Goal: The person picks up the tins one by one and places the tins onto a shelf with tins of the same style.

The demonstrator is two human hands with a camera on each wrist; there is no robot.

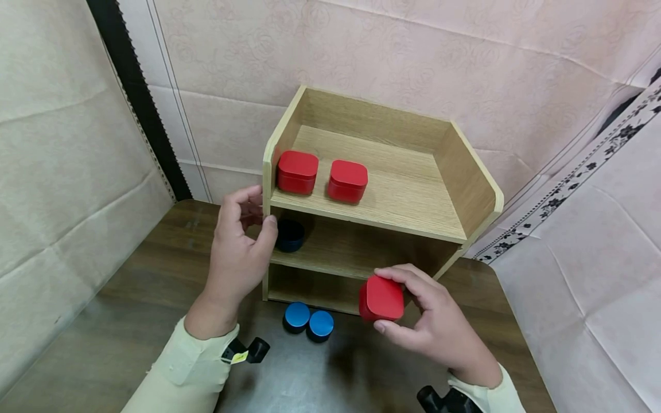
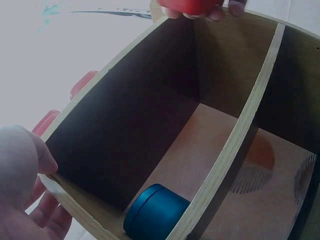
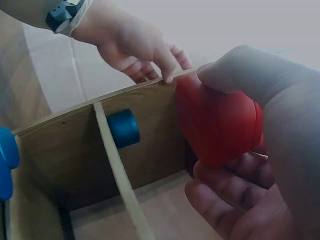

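Observation:
My right hand (image 1: 431, 312) pinches a red square box with rounded corners (image 1: 382, 298) between thumb and fingers, in front of the wooden shelf (image 1: 361, 223). In the right wrist view the red box (image 3: 215, 120) covers part of the shelf. My left hand (image 1: 240, 246) grips the shelf's left side panel, thumb at the front edge and fingers around the outer face. Two more red boxes, one at the left end (image 1: 297, 172) and another beside it (image 1: 348, 181), sit on the top tier. A blue round tin (image 2: 157, 212) stands on the middle tier near the left panel.
Two blue-lidded round tins, a left one (image 1: 296, 317) and a right one (image 1: 320, 326), stand side by side on the dark table (image 1: 289, 378) before the shelf. Pale patterned cloth (image 1: 387, 57) hangs behind and on both sides.

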